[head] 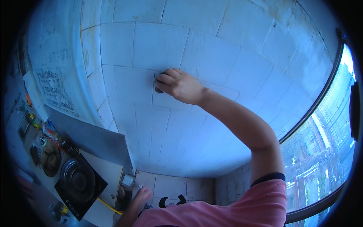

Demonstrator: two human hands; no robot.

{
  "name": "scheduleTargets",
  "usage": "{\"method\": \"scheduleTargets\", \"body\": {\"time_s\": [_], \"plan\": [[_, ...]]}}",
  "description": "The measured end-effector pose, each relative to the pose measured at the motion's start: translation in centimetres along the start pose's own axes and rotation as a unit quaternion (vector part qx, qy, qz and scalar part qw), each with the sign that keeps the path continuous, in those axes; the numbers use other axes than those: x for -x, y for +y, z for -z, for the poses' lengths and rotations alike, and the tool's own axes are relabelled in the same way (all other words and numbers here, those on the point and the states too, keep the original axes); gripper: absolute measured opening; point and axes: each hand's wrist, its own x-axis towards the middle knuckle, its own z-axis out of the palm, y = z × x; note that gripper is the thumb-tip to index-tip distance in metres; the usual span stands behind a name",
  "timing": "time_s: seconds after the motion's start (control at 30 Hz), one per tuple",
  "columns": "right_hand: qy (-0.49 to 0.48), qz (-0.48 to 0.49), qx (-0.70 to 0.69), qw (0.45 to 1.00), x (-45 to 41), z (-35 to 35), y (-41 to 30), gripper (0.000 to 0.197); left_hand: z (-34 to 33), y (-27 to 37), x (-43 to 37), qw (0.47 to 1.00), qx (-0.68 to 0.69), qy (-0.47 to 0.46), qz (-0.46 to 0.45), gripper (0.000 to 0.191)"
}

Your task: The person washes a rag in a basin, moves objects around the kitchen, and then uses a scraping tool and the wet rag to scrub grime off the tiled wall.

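Note:
My right hand [181,86] is closed over a dark scouring pad [159,85], pressed against the white tiled wall [210,56] in front of me. The fingers cover most of the pad; its dark edge shows at the left. The upper tiles bear yellowish-brown stains and faint streaks. Low in the view, my left hand [143,195] hangs blurred beside my pink shirt, its fingers stretched out, with nothing seen in it. It is away from the wall, right of the counter.
At lower left, a counter carries a black cooktop [80,184] with a round pan lid [78,177], a wok-like pan [51,159] and several bottles. A yellow hose [109,205] runs beside it. A window [317,159] stands right; a plastic sheet [56,65] covers the left wall.

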Motion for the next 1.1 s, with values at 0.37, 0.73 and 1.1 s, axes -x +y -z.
{"method": "scheduleTargets", "body": {"time_s": [0.37,0.73,1.1], "plan": [[0.062,-0.049,0.075,0.994,-1.6,-0.5,-1.0,0.026,-19.7,46.1,10.6,0.769,0.377,-0.511,-0.069,0.031],[0.230,-0.102,0.285,0.925,-1.7,15.7,19.7,0.020,-10.5,49.7,10.2,0.835,0.381,-0.281,-0.280,0.042],[0.298,-0.090,0.217,0.925,-10.4,11.7,19.2,0.017,-6.0,29.1,3.8,0.907,0.391,-0.154,-0.035,0.043]]}}
